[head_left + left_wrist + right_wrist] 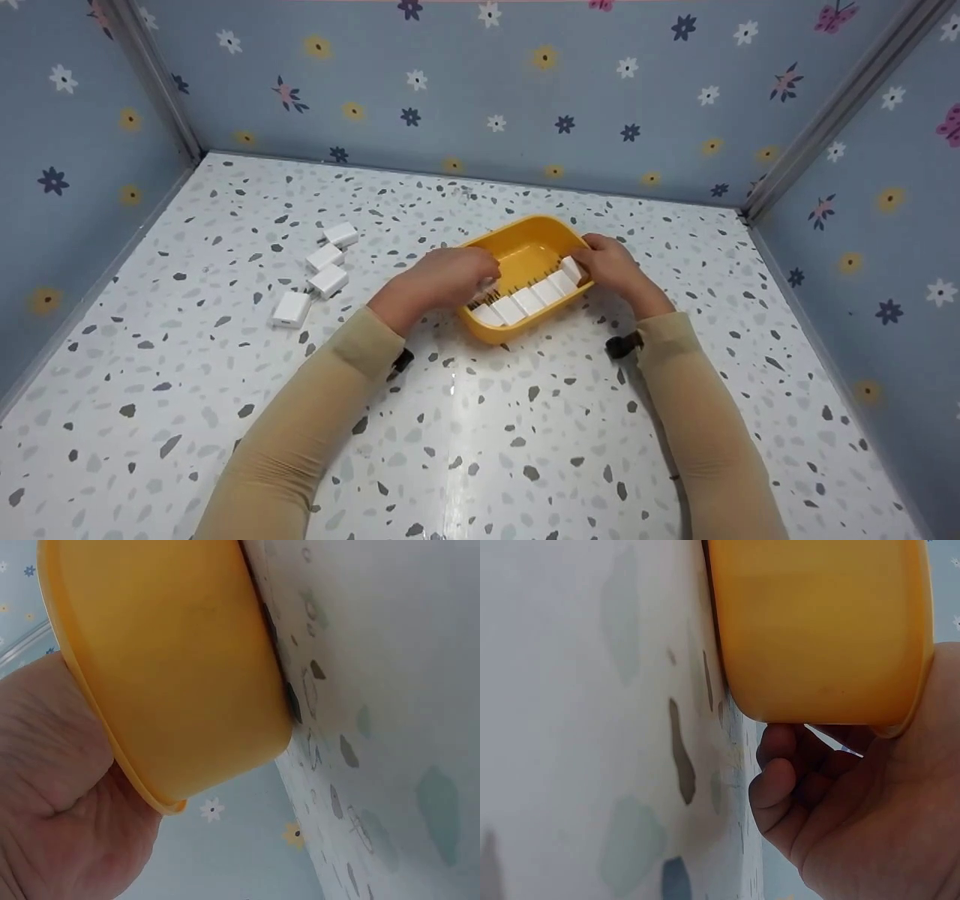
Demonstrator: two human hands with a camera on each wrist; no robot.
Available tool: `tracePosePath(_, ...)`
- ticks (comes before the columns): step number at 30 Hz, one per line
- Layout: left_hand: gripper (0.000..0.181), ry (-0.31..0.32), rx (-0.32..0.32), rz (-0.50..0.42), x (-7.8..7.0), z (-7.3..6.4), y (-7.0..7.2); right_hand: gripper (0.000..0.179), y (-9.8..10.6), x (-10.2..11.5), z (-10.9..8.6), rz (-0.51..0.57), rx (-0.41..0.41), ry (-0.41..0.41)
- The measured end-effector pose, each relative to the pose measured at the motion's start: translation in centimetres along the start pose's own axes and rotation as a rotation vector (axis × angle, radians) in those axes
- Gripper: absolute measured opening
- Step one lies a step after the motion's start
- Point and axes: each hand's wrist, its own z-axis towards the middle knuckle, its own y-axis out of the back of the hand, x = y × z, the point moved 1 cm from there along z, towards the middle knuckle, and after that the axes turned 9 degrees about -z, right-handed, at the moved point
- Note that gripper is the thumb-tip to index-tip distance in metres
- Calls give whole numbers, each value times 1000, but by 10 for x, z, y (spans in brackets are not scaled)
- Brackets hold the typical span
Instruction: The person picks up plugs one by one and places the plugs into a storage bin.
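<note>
A yellow plastic box (536,238) sits on the table at a slant in the head view. Along its near side stands a row of white plug adapters (527,300), prongs toward the far side; the one at the right end leans. My left hand (442,279) reaches over the box's left end, fingers curled down inside and pinching a pale, mostly hidden plug adapter (487,285). With my right hand (613,268) I grip the right end, thumb inside by the leaning adapter. The right wrist view shows curled fingers (774,784) against the outer wall.
Several more white plug adapters (328,281) lie loosely on the speckled tabletop (480,450) left of the box. Flower-patterned panels (480,90) stand along the back and both sides.
</note>
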Motion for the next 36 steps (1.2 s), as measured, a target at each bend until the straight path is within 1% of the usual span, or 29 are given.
tracePosePath(4,19,-52,-28,100,0,1,2,38,0,-1,1,5,-3,1)
tracePosePath(7,26,-92,-72,132,-2,-1,6,38,0,-2,0,2,-2,8)
tracePosePath(10,33,-140,-154,139,-2,-3,12,39,1,-1,0,4,0,16)
tracePosePath(14,34,-198,-283,138,1,-8,22,40,2,-1,0,15,2,17)
tracePosePath(17,32,-210,-352,162,8,-12,29,40,2,-1,0,13,5,11)
tracePosePath(20,34,-179,-394,191,18,-17,37,40,1,0,0,9,7,1)
tracePosePath(23,33,-102,-408,193,28,-23,46,41,1,0,-1,5,12,-3)
tracePosePath(25,33,-38,-403,170,33,-28,52,42,0,0,-1,9,14,-4)
tracePosePath(28,34,72,-378,123,41,-34,59,41,0,1,-1,11,18,4)
tracePosePath(31,37,154,-354,89,48,-39,64,39,1,0,-1,10,13,13)
tracePosePath(33,38,181,-351,82,52,-42,67,38,1,0,-2,13,5,16)
tracePosePath(36,39,201,-363,70,57,-46,71,38,0,-1,-3,17,-2,22)
